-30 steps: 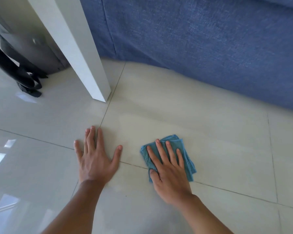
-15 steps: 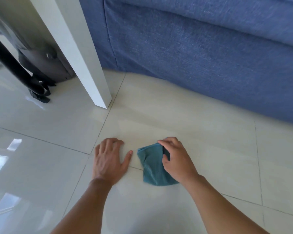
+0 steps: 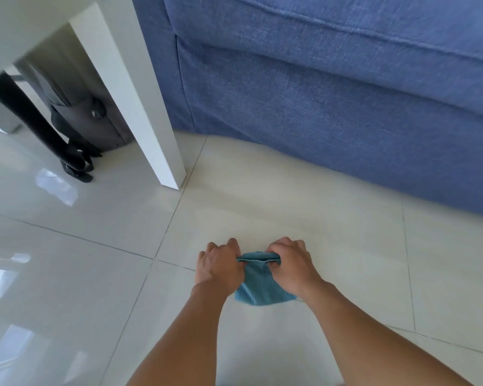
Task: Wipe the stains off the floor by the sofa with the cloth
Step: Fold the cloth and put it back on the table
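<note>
A small blue cloth (image 3: 258,285) hangs between both hands just above the pale tiled floor (image 3: 290,207). My left hand (image 3: 221,264) pinches its top left corner and my right hand (image 3: 292,264) pinches its top right corner, stretching the upper edge taut. The blue sofa (image 3: 332,107) runs across the back and right, its base meeting the floor beyond the hands. I cannot make out any distinct stain on the tiles in front of the sofa.
A white table leg (image 3: 140,107) stands on the floor to the left of the sofa. Behind it sit a dark grey bag (image 3: 87,118) and a black strap (image 3: 76,165). Glossy tiles stretch to the left.
My right hand gathered the cloth from flat on the floor and lifted it. My left hand left the floor and took hold of the cloth's other corner.
</note>
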